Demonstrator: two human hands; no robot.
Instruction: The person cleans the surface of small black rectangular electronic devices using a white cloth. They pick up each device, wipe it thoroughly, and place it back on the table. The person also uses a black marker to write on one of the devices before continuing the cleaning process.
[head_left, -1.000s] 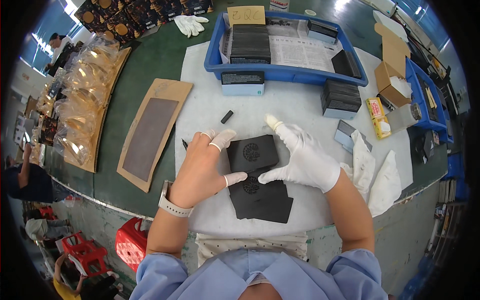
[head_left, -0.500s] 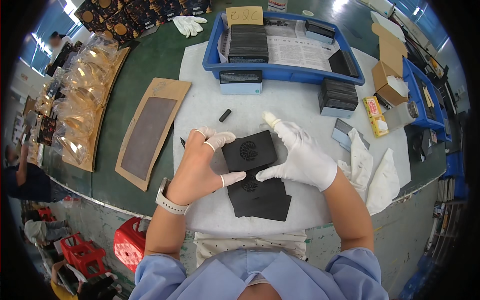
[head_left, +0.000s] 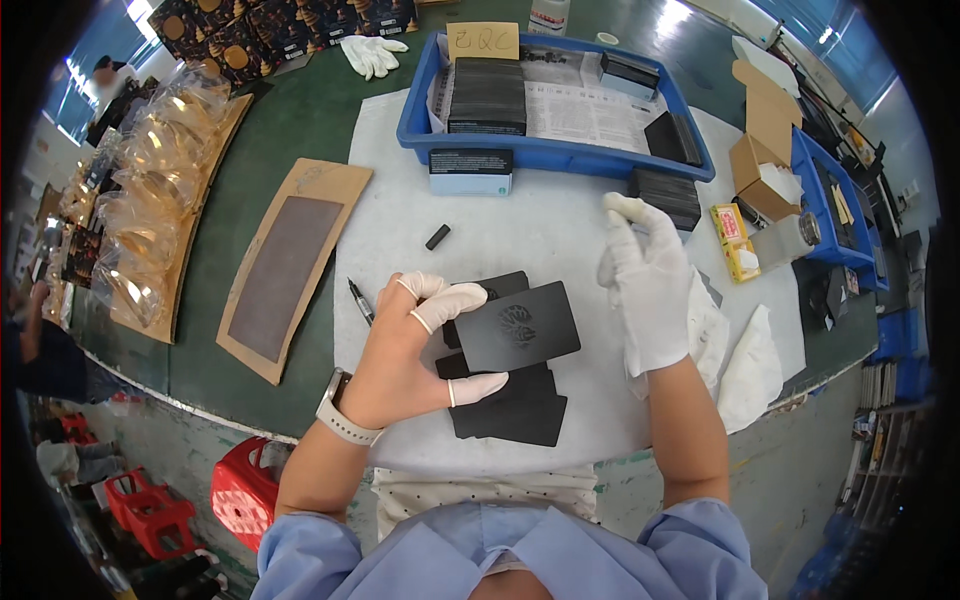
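Observation:
My left hand (head_left: pixel 405 345), with white finger cots on its thumb and fingers, grips a black card (head_left: pixel 525 325) by its left side. An embossed round emblem marks the card's face. Under it lie more black cards (head_left: pixel 515 415), loosely fanned on the white cloth, and another card (head_left: pixel 500 285) shows just behind. My right hand (head_left: pixel 650 290), in a white glove, is raised to the right of the held card and apart from it. Its fingers point away from me, slightly bent and parted, with nothing visible in them. Beyond its fingertips stands a stack of dark cards (head_left: pixel 668 195), partly hidden by the glove.
A blue tray (head_left: pixel 560 155) with card stacks stands at the back, a card block (head_left: pixel 470 172) before it. A black cap (head_left: pixel 438 237) and marker pen (head_left: pixel 360 300) lie near a brown board (head_left: pixel 290 270). White gloves (head_left: pixel 755 370) and a yellow box (head_left: pixel 735 240) are at right.
My right hand has let go of the cards and moved right and away from me. My left hand now holds one card alone, shifted slightly right and nearer. The marker pen has come into view.

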